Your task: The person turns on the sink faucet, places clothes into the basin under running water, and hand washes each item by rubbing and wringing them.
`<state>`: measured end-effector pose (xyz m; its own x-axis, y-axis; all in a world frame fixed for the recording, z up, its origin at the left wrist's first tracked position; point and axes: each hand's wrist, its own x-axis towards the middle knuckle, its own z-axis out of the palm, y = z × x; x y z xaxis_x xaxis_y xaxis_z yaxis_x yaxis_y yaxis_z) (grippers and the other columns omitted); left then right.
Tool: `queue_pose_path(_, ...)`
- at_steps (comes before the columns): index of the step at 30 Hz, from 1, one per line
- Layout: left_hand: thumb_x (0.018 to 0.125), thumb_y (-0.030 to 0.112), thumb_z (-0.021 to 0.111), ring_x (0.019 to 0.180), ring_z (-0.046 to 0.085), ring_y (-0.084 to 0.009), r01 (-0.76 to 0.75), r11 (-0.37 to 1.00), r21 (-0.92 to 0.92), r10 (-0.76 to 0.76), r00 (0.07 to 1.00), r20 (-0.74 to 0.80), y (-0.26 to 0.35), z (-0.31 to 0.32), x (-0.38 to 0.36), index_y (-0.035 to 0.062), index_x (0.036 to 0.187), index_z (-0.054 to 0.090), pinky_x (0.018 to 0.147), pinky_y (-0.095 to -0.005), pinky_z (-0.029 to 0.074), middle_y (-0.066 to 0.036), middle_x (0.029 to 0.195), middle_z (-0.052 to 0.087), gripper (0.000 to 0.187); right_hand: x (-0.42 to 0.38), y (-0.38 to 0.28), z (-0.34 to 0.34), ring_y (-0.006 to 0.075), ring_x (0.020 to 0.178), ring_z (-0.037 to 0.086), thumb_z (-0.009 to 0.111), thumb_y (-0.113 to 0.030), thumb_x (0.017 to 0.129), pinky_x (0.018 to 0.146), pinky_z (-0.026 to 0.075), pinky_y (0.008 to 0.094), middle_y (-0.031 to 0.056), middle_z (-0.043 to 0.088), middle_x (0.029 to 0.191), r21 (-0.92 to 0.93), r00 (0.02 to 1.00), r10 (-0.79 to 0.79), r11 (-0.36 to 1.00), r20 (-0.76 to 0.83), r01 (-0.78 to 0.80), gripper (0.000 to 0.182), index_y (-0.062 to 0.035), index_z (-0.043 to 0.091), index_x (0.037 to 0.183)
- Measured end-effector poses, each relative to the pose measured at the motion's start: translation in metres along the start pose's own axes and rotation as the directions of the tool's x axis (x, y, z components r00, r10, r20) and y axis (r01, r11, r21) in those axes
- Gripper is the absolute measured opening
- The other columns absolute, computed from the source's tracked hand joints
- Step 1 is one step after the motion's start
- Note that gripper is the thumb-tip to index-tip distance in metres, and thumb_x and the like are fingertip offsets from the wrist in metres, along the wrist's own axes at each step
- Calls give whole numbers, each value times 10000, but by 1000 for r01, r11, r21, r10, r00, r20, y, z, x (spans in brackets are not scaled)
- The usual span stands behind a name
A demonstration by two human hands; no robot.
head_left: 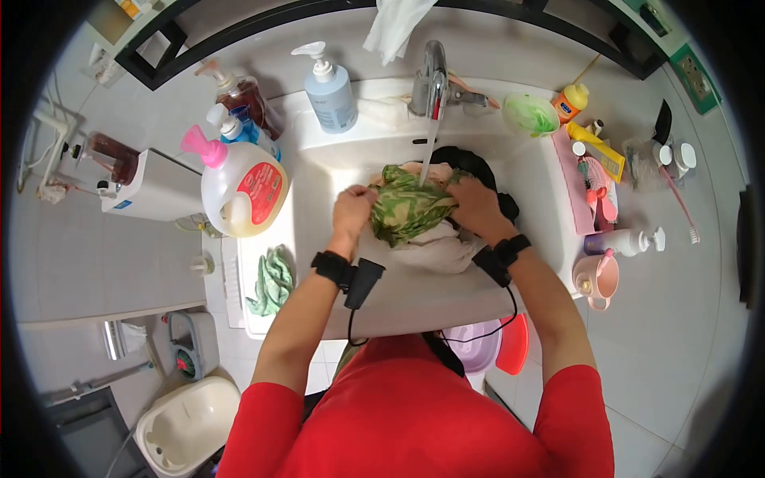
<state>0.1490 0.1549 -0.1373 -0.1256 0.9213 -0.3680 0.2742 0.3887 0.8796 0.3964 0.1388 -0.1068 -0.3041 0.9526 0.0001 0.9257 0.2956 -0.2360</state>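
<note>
- Over the white sink (319,171), both your hands are bunched on a green patterned cloth (408,209), and water is running straight down onto it.
- Your left hand (353,209) is clamped shut on the cloth's left side, fingers curled into the fabric.
- Your right hand (476,205) grips the right side the same way, knuckles up, so the two hands sit just apart with the cloth wadded between them.
- That cloth sits in the middle of the basin, directly under the chrome tap (431,80); the stream of water (428,151) lands on its top.
- Beneath it lies a pale pinkish garment (434,247), touching the green one, and a black garment (476,163) shows behind your right hand.
- You're wearing black wrist straps (331,267) on both arms, each with a cable trailing down toward your red shirt.
- To your left on the sink's edge stands a large white detergent bottle (243,187) with a pink cap; a crumpled green rag (273,280) lies near your left forearm.
- Behind the basin there's a blue pump bottle (330,92), left of the tap.
- To your right, a green soap dish (531,114) sits on the rim, and a pink cup (596,279) stands near your right elbow.
</note>
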Motion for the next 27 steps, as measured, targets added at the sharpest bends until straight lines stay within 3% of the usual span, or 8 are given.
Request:
queue_pose_path(6,825,152,586,580,505,-150,-418,869,-264,333,890,-313,95,-31,-51,6,806,625,590,-254,412,-68,668,590,152,11,-32,-70,322,937,511,562,-52,643,741,452,425,94,503,932,261,918,95,965,-386,10,276,-85,560,917)
queue_pose_path(10,809,144,592,629,520,-153,-600,799,26,541,700,-465,46,-43,-32,-10,819,616,593,-263,422,-96,718,537,156,8,-43,-74,332,953,494,565,-43,637,753,449,415,101,498,944,423,870,167,904,-464,53,279,-74,554,915)
queue_pose_path(12,821,194,600,698,509,-109,-98,992,81,116,956,-271,-11,-52,-12,41,938,579,597,-268,452,0,773,556,194,8,-25,-28,329,968,490,569,-42,640,782,444,412,110,509,991,317,934,180,945,-309,-78,301,-73,559,939)
queue_pose_path(16,798,213,601,734,508,-145,121,960,-252,-157,980,-126,7,-51,-57,63,1037,523,598,-323,493,-34,881,531,293,9,3,29,319,973,497,612,-48,624,810,438,379,124,520,1047,328,963,236,927,-128,-183,359,-64,561,979)
queue_pose_path(21,815,370,598,1054,502,-320,346,765,-543,-356,930,91,65,-23,-77,73,1232,411,770,-515,484,-151,1188,469,544,10,-44,-37,212,1018,495,634,28,584,859,412,307,79,524,1049,966,988,103,221,113,-134,471,-38,540,1041)
queue_pose_path(22,815,370,598,1054,502,-320,348,759,-551,-357,929,94,67,-21,-73,73,1232,411,770,-515,484,-151,1188,469,544,3,-57,-51,191,1007,493,599,71,588,866,409,299,67,522,1035,989,992,24,-73,127,-125,481,-32,531,1053)
queue_pose_path(24,825,488,543,1127,462,-374,555,512,-655,-170,814,556,65,-18,-65,55,1252,413,786,-597,441,-175,1226,474,622,-7,-68,-66,182,987,500,564,76,618,868,409,292,63,520,1043,972,993,-32,-202,117,-121,458,-27,522,1063)
queue_pose_path(27,866,464,482,1055,530,-285,589,333,-736,46,770,637,43,3,-50,48,1178,484,847,-473,453,-141,1151,545,520,-20,-73,-60,168,978,511,499,53,685,878,407,288,60,518,1069,889,995,-62,-448,75,-95,399,-19,512,1078)
